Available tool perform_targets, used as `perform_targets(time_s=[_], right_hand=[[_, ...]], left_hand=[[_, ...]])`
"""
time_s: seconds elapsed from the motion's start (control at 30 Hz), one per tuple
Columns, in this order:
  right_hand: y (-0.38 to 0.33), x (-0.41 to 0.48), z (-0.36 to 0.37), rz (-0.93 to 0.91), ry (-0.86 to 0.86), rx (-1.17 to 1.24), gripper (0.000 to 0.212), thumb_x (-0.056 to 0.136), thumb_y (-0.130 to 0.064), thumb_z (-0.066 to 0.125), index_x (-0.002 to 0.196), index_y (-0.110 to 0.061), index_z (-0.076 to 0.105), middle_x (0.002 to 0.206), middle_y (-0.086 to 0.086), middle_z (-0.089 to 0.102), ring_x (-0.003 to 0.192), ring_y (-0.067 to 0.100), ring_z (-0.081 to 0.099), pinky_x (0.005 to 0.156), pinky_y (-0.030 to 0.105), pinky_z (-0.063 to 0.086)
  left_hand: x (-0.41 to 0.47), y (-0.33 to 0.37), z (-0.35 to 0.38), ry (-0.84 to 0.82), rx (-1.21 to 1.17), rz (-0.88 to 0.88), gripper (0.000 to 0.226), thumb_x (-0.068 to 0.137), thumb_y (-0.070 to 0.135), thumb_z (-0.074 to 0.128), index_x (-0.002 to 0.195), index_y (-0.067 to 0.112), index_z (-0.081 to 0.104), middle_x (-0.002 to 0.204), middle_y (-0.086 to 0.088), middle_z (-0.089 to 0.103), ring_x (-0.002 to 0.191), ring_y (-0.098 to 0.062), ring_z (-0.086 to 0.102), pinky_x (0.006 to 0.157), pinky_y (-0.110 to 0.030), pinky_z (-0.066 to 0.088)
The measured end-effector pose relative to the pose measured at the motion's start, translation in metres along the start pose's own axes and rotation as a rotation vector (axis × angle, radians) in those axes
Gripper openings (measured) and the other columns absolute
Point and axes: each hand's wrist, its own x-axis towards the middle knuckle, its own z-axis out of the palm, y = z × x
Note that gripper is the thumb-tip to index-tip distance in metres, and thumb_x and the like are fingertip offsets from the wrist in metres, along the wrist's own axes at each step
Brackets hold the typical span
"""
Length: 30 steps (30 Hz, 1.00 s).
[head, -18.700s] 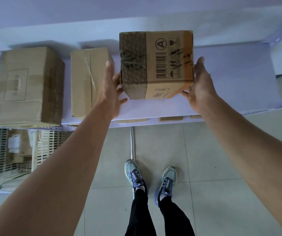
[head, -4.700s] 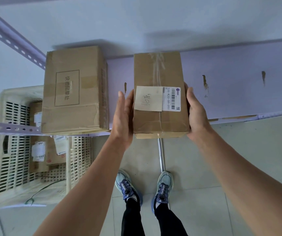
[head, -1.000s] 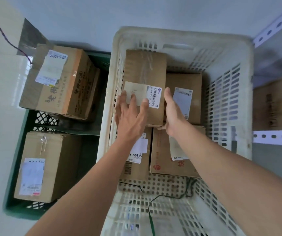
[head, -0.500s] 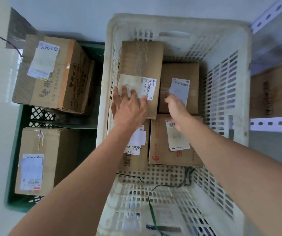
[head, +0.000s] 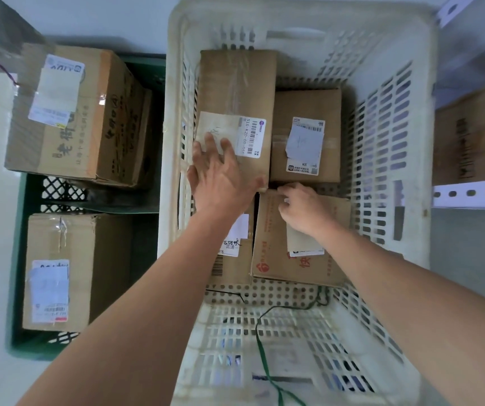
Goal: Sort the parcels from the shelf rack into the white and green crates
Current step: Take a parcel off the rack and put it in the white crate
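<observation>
**Head view.** The white crate (head: 396, 148) stands to the right of the green crate (head: 27, 197). The barcode-labelled parcel (head: 236, 92), the task's thing, lies inside the white crate against its left wall. It sits higher than the grey-labelled parcel (head: 305, 118) beside it, and its near end appears to overlap the parcel with the handwritten label (head: 231, 259).

The left hand (head: 220, 177) lies flat on the barcode-labelled parcel with its fingers spread wide, pressing rather than gripping. The right hand (head: 302, 209) rests on the red-printed parcel (head: 296, 268), just beside the upper parcel's near corner. Its fingers are curled, and whether they pinch anything cannot be told.

Likely hazards:
- The raised parcel may rock or slide toward its lower neighbour if it is released while resting on an uneven layer.
- The right fingertips, next to that corner, could be trapped if the parcel drops.
- The green cord (head: 264, 350) on the crate floor could snag a withdrawing arm.
</observation>
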Motion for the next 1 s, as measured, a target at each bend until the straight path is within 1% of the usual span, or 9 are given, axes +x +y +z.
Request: perform_targets(time_s=[0.1,0.23,0.3,0.43,0.57,0.67,0.77,0.87,1.0], right_hand=[[0.005,-0.002,-0.001,-0.038,-0.001,-0.016,0.053,0.104,-0.014,0.051,0.157,-0.014,0.050,0.160,0.011,0.049,0.148,0.036,0.041,0.121,0.040,0.032],[0.009,-0.007,-0.003,-0.069,0.013,-0.054,0.051,0.104,-0.017,0.051,0.155,-0.019,0.053,0.157,0.005,0.053,0.143,0.032,0.048,0.114,0.039,0.039],[0.013,-0.013,-0.001,-0.082,0.008,-0.051,0.050,0.105,-0.017,0.051,0.155,-0.019,0.053,0.157,0.005,0.053,0.143,0.031,0.048,0.116,0.039,0.038],[0.012,-0.020,0.010,-0.130,0.023,-0.040,0.062,0.103,-0.016,0.055,0.163,-0.017,0.039,0.170,0.009,0.035,0.157,0.031,0.029,0.128,0.044,0.024],[0.009,-0.034,0.025,-0.132,0.155,0.028,0.057,0.102,-0.016,0.058,0.158,-0.014,0.048,0.170,0.009,0.035,0.159,0.027,0.026,0.128,0.045,0.029],[0.011,-0.045,0.020,-0.032,0.225,0.217,0.050,0.109,-0.021,0.052,0.158,-0.014,0.048,0.171,0.004,0.036,0.158,0.022,0.031,0.126,0.034,0.023],[0.009,-0.061,-0.005,0.033,0.273,0.438,0.050,0.114,-0.035,0.041,0.162,-0.024,0.041,0.173,-0.007,0.031,0.157,0.010,0.029,0.122,0.024,0.018],[0.001,-0.088,-0.042,0.008,0.360,0.701,0.056,0.113,-0.050,0.033,0.164,-0.029,0.036,0.172,-0.011,0.031,0.152,0.000,0.027,0.129,0.030,0.019],[-0.020,-0.135,-0.093,-0.027,0.462,0.989,0.070,0.102,-0.064,0.032,0.163,-0.031,0.036,0.170,-0.015,0.033,0.154,-0.002,0.029,0.132,0.038,0.021]], left_hand=[[0.000,0.004,0.000,0.005,0.020,-0.010,0.113,0.095,0.069,0.065,0.172,0.015,0.003,0.180,-0.011,-0.013,0.166,-0.033,-0.014,0.132,-0.055,0.005],[0.000,0.006,0.004,0.016,0.035,-0.020,0.111,0.095,0.068,0.066,0.171,0.015,0.004,0.180,-0.011,-0.013,0.166,-0.033,-0.014,0.132,-0.055,0.008],[-0.001,0.006,0.007,0.014,0.042,-0.019,0.112,0.096,0.066,0.066,0.172,0.014,0.002,0.180,-0.012,-0.014,0.166,-0.033,-0.015,0.132,-0.054,0.006],[-0.002,0.010,0.013,0.045,0.049,-0.014,0.112,0.096,0.066,0.066,0.172,0.013,0.003,0.180,-0.014,-0.013,0.166,-0.033,-0.015,0.132,-0.053,0.006],[-0.004,0.007,0.016,0.092,0.014,-0.004,0.112,0.094,0.066,0.067,0.172,0.015,0.005,0.181,-0.011,-0.010,0.167,-0.031,-0.013,0.132,-0.053,0.006],[-0.006,0.007,0.010,0.072,-0.015,-0.008,0.108,0.096,0.067,0.064,0.172,0.017,0.006,0.181,-0.008,-0.011,0.167,-0.028,-0.013,0.132,-0.054,0.006],[-0.013,0.013,-0.010,0.070,-0.111,-0.018,0.091,0.104,0.066,0.047,0.173,0.019,0.010,0.182,-0.006,-0.007,0.167,-0.027,-0.008,0.131,-0.056,0.010],[-0.031,0.022,-0.039,0.102,-0.310,0.015,0.073,0.112,0.059,0.033,0.172,0.019,0.018,0.182,-0.004,0.004,0.168,-0.025,0.000,0.132,-0.054,0.010],[-0.079,0.039,-0.093,0.016,-0.769,0.063,0.072,0.113,0.063,0.024,0.172,0.023,0.021,0.181,-0.002,0.014,0.167,-0.019,0.011,0.135,-0.048,0.006]])
